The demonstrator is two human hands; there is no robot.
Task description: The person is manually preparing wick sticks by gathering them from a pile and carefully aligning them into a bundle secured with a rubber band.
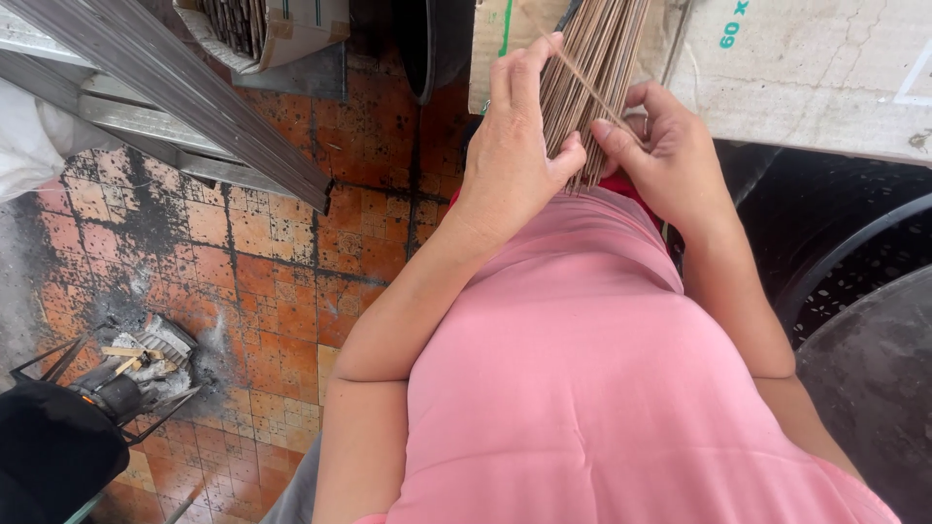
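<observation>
A thick bundle of thin brown sticks [592, 68] stands upright in front of my lap, its lower end resting against my pink clothing. My left hand [510, 146] wraps the bundle's left side, thumb pressed on the lower ends. My right hand [665, 146] holds the right side, and its thumb and forefinger pinch a single stick [582, 82] that slants up to the left across the bundle.
Orange tiled floor [262, 281] lies at left with grey ash and a small burner on a wire stand [131, 374]. Long grey metal rails [184, 87] cross the upper left. A cardboard box [806, 68] sits at upper right, dark baskets [854, 262] at right.
</observation>
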